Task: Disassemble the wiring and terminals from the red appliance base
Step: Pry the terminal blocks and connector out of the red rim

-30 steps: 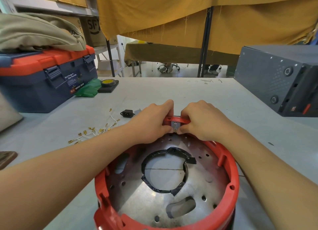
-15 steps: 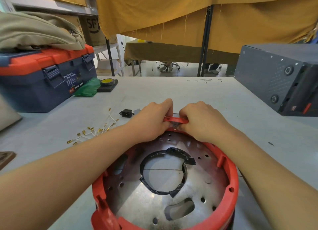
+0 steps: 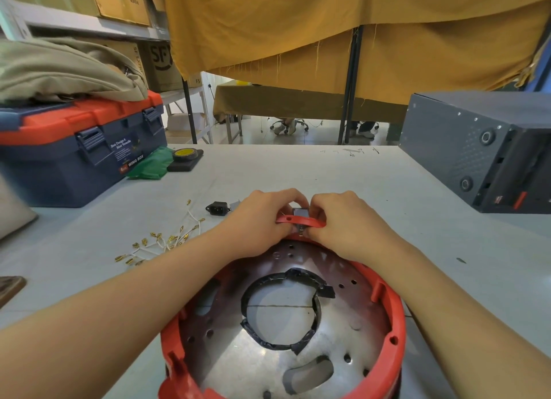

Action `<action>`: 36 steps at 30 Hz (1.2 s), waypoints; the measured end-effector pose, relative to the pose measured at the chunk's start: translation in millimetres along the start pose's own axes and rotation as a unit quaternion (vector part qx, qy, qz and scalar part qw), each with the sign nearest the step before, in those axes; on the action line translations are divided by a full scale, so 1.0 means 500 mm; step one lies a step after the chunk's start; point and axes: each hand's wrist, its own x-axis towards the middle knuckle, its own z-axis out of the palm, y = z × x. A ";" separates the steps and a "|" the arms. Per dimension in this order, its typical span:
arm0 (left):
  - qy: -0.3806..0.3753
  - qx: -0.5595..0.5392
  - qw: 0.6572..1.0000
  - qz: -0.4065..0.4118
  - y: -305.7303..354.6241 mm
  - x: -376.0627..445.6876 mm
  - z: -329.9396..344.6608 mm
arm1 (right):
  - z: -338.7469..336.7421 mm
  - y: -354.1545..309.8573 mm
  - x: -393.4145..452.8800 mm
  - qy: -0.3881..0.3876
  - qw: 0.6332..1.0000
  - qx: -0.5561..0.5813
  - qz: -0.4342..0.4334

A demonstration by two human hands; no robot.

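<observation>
While both hands pinch a small dark terminal block (image 3: 300, 213) at the far rim of the red appliance base (image 3: 390, 318), left hand (image 3: 262, 219) and right hand (image 3: 347, 222) sit close together. Base rests on desk (image 3: 387, 195), nearest the camera. Adj. items: loose wires w/ brass terminals (image 3: 158, 243), black socket (image 3: 218, 208), toolbox (image 3: 74, 151) at left, grey box (image 3: 477, 148) at right.

A pale grey table (image 3: 372, 190) carries a blue toolbox (image 3: 74, 160) at its left edge, a dark grey box (image 3: 465, 148) at the right edge, loose terminal wires (image 3: 161, 243), a black socket (image 3: 217, 209) and the red base (image 3: 393, 315) at the near edge.
</observation>
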 end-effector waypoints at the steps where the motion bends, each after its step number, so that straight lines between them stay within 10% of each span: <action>1: 0.002 -0.004 1.000 -0.001 0.000 0.000 -0.001 | 0.000 0.000 -0.001 0.000 1.000 0.004 0.000; 17: 0.042 -0.280 0.954 -0.097 -0.007 0.021 -0.032 | -0.009 -0.006 -0.008 -0.006 0.999 0.048 -0.025; 25: 0.037 -0.177 0.972 -0.149 -0.015 0.070 -0.056 | -0.003 0.001 -0.004 -0.027 0.999 0.039 0.002; 36: -0.114 0.090 0.989 0.000 -0.012 0.154 -0.011 | -0.005 0.001 -0.002 -0.028 0.997 0.063 0.018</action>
